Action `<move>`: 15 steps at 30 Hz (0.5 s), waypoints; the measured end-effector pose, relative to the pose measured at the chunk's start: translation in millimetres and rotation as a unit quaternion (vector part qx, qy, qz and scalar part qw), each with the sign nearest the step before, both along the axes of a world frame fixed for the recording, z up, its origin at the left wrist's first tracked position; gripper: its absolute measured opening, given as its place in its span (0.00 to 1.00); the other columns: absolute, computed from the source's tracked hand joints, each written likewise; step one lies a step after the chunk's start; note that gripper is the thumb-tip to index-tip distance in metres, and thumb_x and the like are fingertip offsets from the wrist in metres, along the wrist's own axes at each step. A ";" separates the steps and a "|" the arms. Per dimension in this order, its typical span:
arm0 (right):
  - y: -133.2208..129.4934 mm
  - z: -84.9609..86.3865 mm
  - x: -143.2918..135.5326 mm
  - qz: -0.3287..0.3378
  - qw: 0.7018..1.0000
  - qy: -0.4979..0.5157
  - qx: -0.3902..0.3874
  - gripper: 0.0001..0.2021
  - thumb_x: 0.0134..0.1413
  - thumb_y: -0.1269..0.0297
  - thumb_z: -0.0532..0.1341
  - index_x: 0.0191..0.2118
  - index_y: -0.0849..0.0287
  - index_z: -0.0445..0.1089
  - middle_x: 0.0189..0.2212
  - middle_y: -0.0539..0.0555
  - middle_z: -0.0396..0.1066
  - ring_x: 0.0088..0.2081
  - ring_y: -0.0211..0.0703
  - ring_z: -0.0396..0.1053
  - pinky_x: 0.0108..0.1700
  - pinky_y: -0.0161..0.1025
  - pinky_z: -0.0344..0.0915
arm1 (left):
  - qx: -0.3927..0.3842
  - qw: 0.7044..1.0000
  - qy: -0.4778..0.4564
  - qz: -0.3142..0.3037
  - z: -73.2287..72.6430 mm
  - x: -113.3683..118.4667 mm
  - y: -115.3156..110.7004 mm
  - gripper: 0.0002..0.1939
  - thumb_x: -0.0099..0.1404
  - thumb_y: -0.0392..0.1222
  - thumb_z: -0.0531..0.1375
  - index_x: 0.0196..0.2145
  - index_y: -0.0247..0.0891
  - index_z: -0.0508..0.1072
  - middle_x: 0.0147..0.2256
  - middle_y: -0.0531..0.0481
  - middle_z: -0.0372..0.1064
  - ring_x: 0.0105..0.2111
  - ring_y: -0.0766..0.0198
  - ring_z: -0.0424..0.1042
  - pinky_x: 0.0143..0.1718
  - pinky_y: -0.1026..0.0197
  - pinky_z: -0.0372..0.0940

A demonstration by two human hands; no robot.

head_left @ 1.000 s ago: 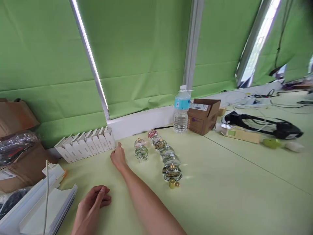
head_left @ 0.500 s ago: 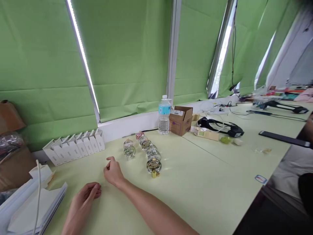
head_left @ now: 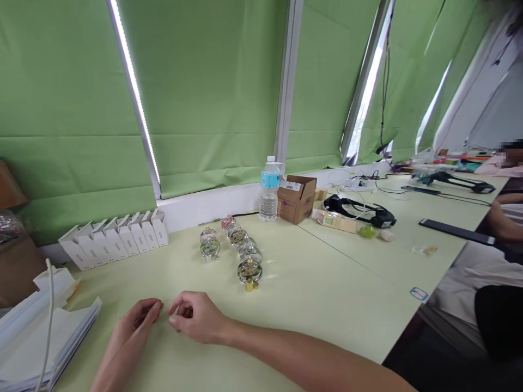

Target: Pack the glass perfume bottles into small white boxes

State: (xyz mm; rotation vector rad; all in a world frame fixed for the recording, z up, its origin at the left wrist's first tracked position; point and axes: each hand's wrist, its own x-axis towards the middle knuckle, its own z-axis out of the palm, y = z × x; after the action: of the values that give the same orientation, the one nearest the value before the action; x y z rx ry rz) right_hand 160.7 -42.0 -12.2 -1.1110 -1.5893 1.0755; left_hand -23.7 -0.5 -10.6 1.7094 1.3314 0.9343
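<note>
Both my hands are low over the pale yellow-green table [head_left: 286, 321], facing each other with a small gap between the fingertips. On the left, my left hand [head_left: 134, 324] is closed, its thumb against curled fingers. Any small thing in that pinch is hidden. My right hand [head_left: 198, 316] is curled too, thumb and index finger drawn close together; I cannot make out whether something tiny sits there. Beyond it lies a row of round glass ornaments [head_left: 250, 269] with gold tips, and a shorter pair with a green one [head_left: 210, 248] in front.
White narrow boxes [head_left: 114, 239] stand lined up by the wall. Papers [head_left: 49, 343] and a white cable [head_left: 49, 316] are at left. A water bottle [head_left: 268, 190], cardboard box [head_left: 296, 200], black headset [head_left: 359, 209] and phone [head_left: 455, 231] occupy the right. Another person's arm [head_left: 506, 220] shows beyond.
My right hand has drawn back toward me, level with the left, and its outstretched index finger has curled in toward the thumb. The left hand stays closed. The view has shifted slightly.
</note>
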 end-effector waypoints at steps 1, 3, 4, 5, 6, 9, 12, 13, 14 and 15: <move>-4.9 0.2 3.7 0.009 1.000 -0.003 -0.004 0.10 0.48 0.67 0.60 0.40 0.58 0.71 0.23 0.46 0.67 0.24 0.33 0.64 0.27 0.28 0.61 | -0.001 1.000 -0.005 0.001 0.4 -0.1 0.0 0.26 0.54 0.61 0.61 0.40 0.37 0.73 0.36 0.47 0.76 0.41 0.52 0.74 0.41 0.58 0.68; -14.2 1.8 11.0 0.022 1.000 -0.012 -0.015 0.11 0.49 0.66 0.60 0.40 0.58 0.72 0.23 0.46 0.68 0.24 0.33 0.65 0.28 0.28 0.62 | -0.007 1.000 -0.007 0.004 0.3 -0.8 0.6 0.26 0.53 0.61 0.62 0.40 0.37 0.73 0.35 0.46 0.76 0.41 0.51 0.74 0.41 0.57 0.68; -18.6 3.9 14.8 0.027 0.999 -0.021 -0.018 0.11 0.50 0.65 0.60 0.41 0.58 0.72 0.24 0.46 0.69 0.25 0.33 0.65 0.28 0.29 0.62 | -0.009 1.000 -0.004 0.007 0.0 -1.3 1.2 0.26 0.53 0.60 0.62 0.40 0.37 0.73 0.35 0.46 0.76 0.41 0.52 0.74 0.42 0.57 0.68; -22.8 7.2 18.7 0.031 0.999 -0.039 -0.015 0.12 0.50 0.64 0.60 0.42 0.57 0.72 0.25 0.47 0.70 0.25 0.33 0.66 0.29 0.29 0.63 | -0.012 1.000 -0.001 0.010 -0.5 -1.9 1.9 0.26 0.53 0.60 0.62 0.41 0.37 0.73 0.36 0.46 0.76 0.41 0.52 0.74 0.42 0.58 0.68; -26.9 11.7 23.0 0.033 0.997 -0.066 -0.004 0.12 0.50 0.64 0.60 0.42 0.57 0.73 0.26 0.48 0.71 0.26 0.34 0.67 0.30 0.29 0.63 | -0.015 1.000 0.002 0.014 -1.0 -2.5 2.6 0.26 0.53 0.60 0.62 0.41 0.38 0.73 0.36 0.47 0.77 0.42 0.52 0.74 0.42 0.58 0.68; -37.4 31.1 37.9 0.014 0.980 -0.186 0.076 0.10 0.51 0.65 0.59 0.37 0.58 0.75 0.28 0.50 0.74 0.29 0.36 0.69 0.35 0.30 0.64 | -0.031 0.999 0.000 0.020 -1.1 -4.1 3.7 0.26 0.52 0.61 0.63 0.40 0.38 0.74 0.36 0.47 0.77 0.42 0.52 0.75 0.42 0.59 0.68; -43.2 51.0 53.3 -0.006 0.955 -0.266 0.130 0.10 0.55 0.64 0.56 0.36 0.57 0.75 0.29 0.50 0.75 0.30 0.37 0.70 0.36 0.31 0.62 | -0.035 0.999 0.016 0.014 2.8 -4.2 1.3 0.25 0.53 0.61 0.62 0.41 0.40 0.74 0.36 0.48 0.77 0.42 0.53 0.75 0.42 0.60 0.68; -44.0 56.4 57.4 -0.012 0.949 -0.282 0.140 0.10 0.56 0.64 0.55 0.36 0.57 0.75 0.30 0.50 0.76 0.30 0.37 0.70 0.36 0.31 0.62 | -0.033 0.999 0.026 0.013 4.9 -4.0 -0.1 0.24 0.54 0.60 0.62 0.42 0.40 0.74 0.37 0.49 0.77 0.42 0.53 0.74 0.41 0.61 0.67; -44.4 61.1 60.7 -0.018 0.943 -0.296 0.149 0.11 0.57 0.64 0.55 0.36 0.56 0.75 0.30 0.50 0.76 0.31 0.37 0.70 0.36 0.32 0.61 | -0.030 0.999 0.035 0.013 7.0 -3.7 -1.4 0.24 0.54 0.60 0.62 0.42 0.41 0.74 0.37 0.49 0.77 0.42 0.54 0.74 0.41 0.61 0.67; -44.6 65.4 63.3 -0.028 0.938 -0.307 0.157 0.11 0.58 0.64 0.54 0.35 0.56 0.74 0.31 0.50 0.76 0.31 0.38 0.70 0.36 0.32 0.61 | -0.028 0.999 0.041 0.014 9.0 -3.4 -2.6 0.24 0.54 0.60 0.62 0.42 0.41 0.74 0.37 0.49 0.77 0.42 0.54 0.74 0.41 0.61 0.67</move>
State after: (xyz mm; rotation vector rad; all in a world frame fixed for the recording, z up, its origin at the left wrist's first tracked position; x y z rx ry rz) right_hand 224.0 -86.6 53.2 -1.3297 -2.1060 0.4141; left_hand -27.0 -3.0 -1.6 1.7065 1.4252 0.8416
